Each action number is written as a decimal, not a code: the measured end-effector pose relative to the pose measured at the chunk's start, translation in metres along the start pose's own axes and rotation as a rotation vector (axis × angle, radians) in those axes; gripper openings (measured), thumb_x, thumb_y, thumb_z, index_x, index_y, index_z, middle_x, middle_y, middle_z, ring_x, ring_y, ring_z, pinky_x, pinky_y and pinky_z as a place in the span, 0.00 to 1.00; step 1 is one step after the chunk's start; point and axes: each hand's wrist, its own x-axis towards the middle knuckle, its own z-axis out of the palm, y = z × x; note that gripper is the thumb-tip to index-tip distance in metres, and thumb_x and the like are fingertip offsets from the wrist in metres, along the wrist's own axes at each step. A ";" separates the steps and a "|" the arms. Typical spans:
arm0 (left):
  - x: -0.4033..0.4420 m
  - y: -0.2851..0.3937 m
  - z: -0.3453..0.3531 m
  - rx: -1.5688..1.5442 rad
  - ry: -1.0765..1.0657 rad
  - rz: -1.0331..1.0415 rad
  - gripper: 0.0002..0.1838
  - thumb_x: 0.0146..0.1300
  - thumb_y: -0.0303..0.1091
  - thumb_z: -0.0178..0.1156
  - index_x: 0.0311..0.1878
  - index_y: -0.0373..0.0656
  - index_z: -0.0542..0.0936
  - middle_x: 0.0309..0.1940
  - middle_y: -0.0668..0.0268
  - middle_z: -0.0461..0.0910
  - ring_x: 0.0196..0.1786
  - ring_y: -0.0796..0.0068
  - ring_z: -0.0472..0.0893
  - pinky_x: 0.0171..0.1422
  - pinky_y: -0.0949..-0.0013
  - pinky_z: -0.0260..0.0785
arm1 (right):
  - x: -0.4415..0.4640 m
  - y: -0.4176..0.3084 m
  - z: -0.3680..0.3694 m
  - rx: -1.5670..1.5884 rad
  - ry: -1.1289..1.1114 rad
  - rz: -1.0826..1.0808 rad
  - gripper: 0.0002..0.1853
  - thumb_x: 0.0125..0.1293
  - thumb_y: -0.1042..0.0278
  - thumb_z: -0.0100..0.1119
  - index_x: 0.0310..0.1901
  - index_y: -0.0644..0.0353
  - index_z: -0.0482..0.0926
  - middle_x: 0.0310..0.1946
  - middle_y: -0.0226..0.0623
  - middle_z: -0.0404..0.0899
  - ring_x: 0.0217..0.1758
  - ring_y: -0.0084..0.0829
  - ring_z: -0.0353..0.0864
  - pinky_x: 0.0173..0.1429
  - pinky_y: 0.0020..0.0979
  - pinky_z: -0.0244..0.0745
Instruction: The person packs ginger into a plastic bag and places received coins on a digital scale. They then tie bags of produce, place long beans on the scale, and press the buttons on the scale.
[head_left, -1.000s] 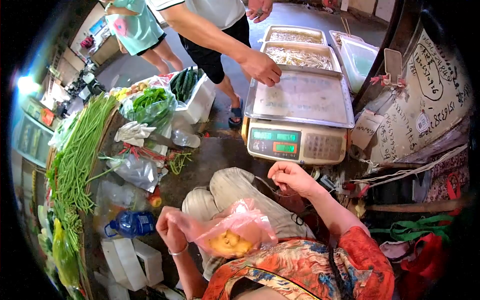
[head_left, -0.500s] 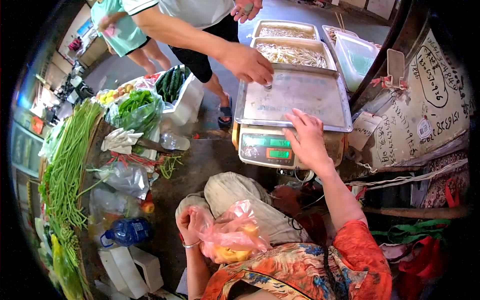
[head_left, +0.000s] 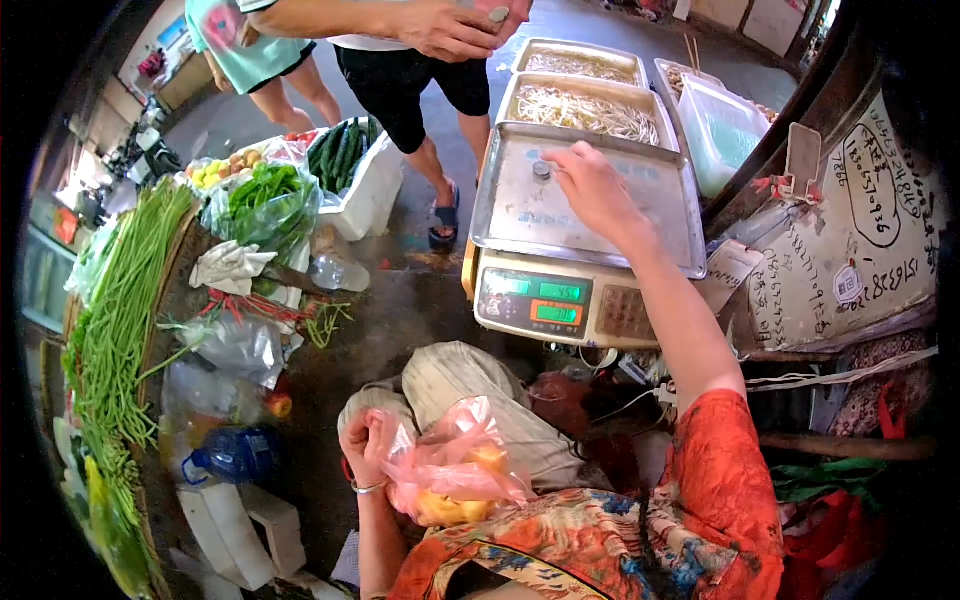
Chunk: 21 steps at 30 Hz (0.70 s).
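My left hand is closed on the top of a pink plastic bag by my lap; yellow pieces show through its thin film. Over the pan of a digital scale reaches my right hand, palm down, fingers loosely stretched out and holding nothing that I can see. Its fingertips are close to a small stack of coins lying on the pan. Across the scale, another person's hands are together, with a coin showing between them.
Trays of bean sprouts stand behind the scale, beside a clear plastic tub. At left are long green beans, bagged leafy greens and cucumbers. A blue bottle lies lower left. A cardboard sheet with handwriting is at right.
The other person's hand has withdrawn from the pan, leaving coins there. My right hand has moved forward and up from the pan's front edge toward them. My left hand still holds the bag.
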 end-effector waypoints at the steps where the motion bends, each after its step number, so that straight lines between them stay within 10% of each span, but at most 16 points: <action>1: 0.000 -0.002 0.000 0.010 0.006 0.004 0.08 0.69 0.28 0.60 0.32 0.36 0.75 0.29 0.76 0.73 0.33 0.87 0.70 0.39 0.79 0.63 | 0.012 0.007 0.006 0.035 -0.038 -0.008 0.14 0.68 0.68 0.56 0.53 0.56 0.80 0.43 0.45 0.77 0.53 0.48 0.76 0.58 0.43 0.72; 9: -0.005 -0.004 0.000 0.038 0.052 0.048 0.05 0.69 0.26 0.59 0.36 0.35 0.77 0.30 0.75 0.75 0.33 0.87 0.71 0.38 0.79 0.64 | 0.024 0.031 0.014 0.069 -0.259 0.055 0.11 0.64 0.70 0.60 0.47 0.62 0.80 0.45 0.48 0.76 0.55 0.45 0.77 0.60 0.43 0.72; 14: 0.000 0.009 -0.001 0.058 -0.031 0.060 0.04 0.68 0.24 0.58 0.35 0.35 0.77 0.30 0.75 0.76 0.32 0.88 0.70 0.37 0.80 0.63 | 0.008 0.059 -0.006 0.392 -0.276 0.233 0.09 0.65 0.70 0.60 0.43 0.65 0.78 0.34 0.39 0.81 0.34 0.30 0.81 0.42 0.32 0.76; 21: -0.002 0.007 0.002 0.056 0.039 0.043 0.10 0.69 0.26 0.59 0.30 0.37 0.72 0.29 0.73 0.75 0.33 0.86 0.70 0.39 0.79 0.63 | -0.004 0.064 -0.019 0.596 -0.268 0.426 0.07 0.66 0.70 0.57 0.42 0.63 0.80 0.30 0.31 0.80 0.28 0.19 0.78 0.32 0.26 0.73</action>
